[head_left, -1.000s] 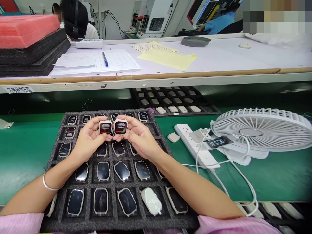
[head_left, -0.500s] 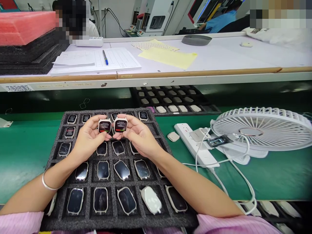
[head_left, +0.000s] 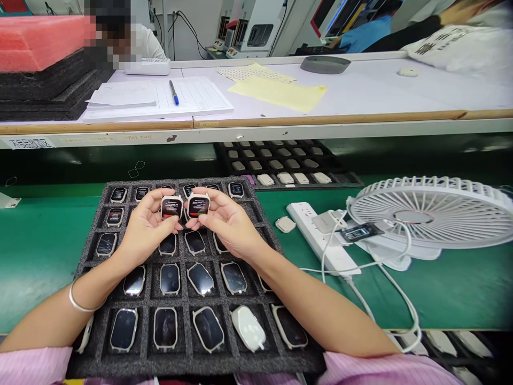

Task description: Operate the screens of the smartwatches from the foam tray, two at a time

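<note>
My left hand (head_left: 150,222) is closed on a smartwatch body (head_left: 171,206), its lit screen facing me with text and a red bar. In my right hand (head_left: 226,222) is a second watch body (head_left: 198,205), its screen showing text with red and green below. My thumbs press at the lower edges of both screens. The two watches are held side by side, almost touching, above a dark foam tray (head_left: 184,299). Strapless watches lie in the tray's compartments, most with dark screens; several in the far rows are lit. One watch (head_left: 248,328) lies with its white back up.
Right of the tray are a loose watch (head_left: 285,224), a white power strip (head_left: 320,235) with cables, and a white fan (head_left: 433,214). Behind stands another tray (head_left: 280,160) under a shelf (head_left: 256,128) bearing papers, a pen and foam sheets. Other people sit beyond it.
My left thumb has shifted slightly on its watch's screen, and less green shows there. Both watches stay in place. A person at the upper right has come more into view.
</note>
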Demonstrator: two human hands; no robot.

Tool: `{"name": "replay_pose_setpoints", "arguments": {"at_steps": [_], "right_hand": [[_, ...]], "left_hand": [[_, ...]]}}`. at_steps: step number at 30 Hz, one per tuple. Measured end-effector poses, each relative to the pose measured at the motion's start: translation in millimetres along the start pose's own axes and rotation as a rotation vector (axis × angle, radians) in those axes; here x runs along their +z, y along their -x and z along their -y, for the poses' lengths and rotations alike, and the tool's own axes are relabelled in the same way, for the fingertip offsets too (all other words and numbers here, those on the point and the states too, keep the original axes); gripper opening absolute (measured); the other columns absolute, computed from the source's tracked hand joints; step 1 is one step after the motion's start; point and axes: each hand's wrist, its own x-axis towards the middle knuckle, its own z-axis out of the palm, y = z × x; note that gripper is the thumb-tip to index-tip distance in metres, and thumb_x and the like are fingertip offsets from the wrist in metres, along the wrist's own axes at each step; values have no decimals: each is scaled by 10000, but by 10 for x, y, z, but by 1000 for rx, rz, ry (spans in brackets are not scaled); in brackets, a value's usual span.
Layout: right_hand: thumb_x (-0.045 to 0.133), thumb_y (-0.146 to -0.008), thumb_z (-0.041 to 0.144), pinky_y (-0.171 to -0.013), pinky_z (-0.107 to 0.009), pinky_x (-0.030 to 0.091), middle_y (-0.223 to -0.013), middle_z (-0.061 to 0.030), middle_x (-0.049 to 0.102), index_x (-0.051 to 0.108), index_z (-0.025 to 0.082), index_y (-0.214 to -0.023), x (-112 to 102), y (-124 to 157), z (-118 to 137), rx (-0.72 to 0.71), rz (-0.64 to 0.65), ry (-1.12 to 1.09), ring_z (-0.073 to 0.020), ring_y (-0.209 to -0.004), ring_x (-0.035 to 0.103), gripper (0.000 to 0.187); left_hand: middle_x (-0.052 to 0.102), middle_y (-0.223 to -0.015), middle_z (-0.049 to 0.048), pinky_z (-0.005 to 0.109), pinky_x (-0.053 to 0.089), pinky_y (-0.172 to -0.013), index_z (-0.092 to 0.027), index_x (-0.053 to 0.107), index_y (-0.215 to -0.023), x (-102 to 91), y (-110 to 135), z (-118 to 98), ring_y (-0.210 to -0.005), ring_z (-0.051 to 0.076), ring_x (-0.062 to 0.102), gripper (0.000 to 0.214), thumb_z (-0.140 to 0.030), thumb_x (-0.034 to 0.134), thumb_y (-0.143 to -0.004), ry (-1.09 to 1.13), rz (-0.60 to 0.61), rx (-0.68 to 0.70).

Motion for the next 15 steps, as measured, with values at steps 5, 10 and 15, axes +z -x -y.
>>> {"name": "replay_pose_setpoints", "arguments": {"at_steps": [5, 10, 15], "right_hand": [[763, -812, 248, -733, -345, 589, -1014, -31, 707, 600, 247, -1214, 8, -1, 11, 5, -7, 8, -156, -745, 708, 434], [749, -768, 178, -733, -323, 576, -951, -1, 692, 599, 249, -1199, 8, -11, 26, -3, -29, -6, -142, -728, 696, 461], [749, -771, 206, -656, -294, 538, -913, 9, 684, 600, 241, -1143, 8, -16, 29, 12, -65, 29, -122, -658, 659, 402]], "left_hand": [[691, -1002, 23, 226, 600, -601, -200, 592, -1124, -13, -3, 19, -621, 89, 672, 435, -195, 792, -738, -1, 6, 12], [693, -1093, 45, 277, 635, -723, -201, 580, -1178, -5, 21, 3, -695, 115, 727, 474, -166, 773, -747, 22, 40, 13], [700, -1181, 86, 320, 654, -723, -189, 594, -1209, -9, 42, -18, -701, 153, 759, 442, -217, 734, -790, 37, 63, -45]]}}
